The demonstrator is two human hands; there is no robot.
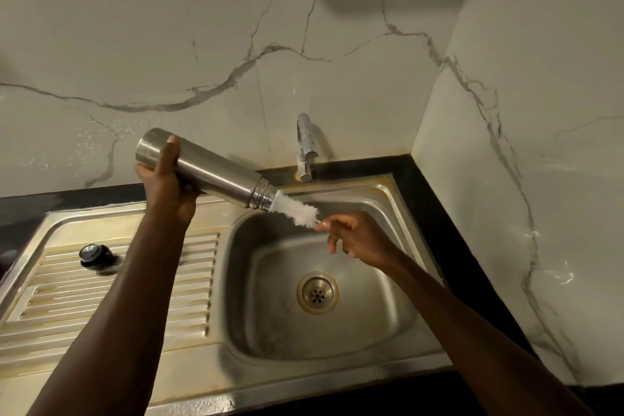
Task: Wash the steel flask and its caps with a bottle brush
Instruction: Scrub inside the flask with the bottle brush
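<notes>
We have a single view, from a camera worn on the head, looking forward and steeply down over a steel sink [388, 192] set in the corner of a dark counter [439, 213]. The wide lens bends the straight edges near the borders. The marble-patterned wall [236, 27] fills the upper half of the frame, the basin sits low and right of centre, and the ribbed draining board [111, 297] takes the lower left. Both forearms come in from the bottom edge, so we stand close, within arm's reach of the tap [305, 145].
</notes>
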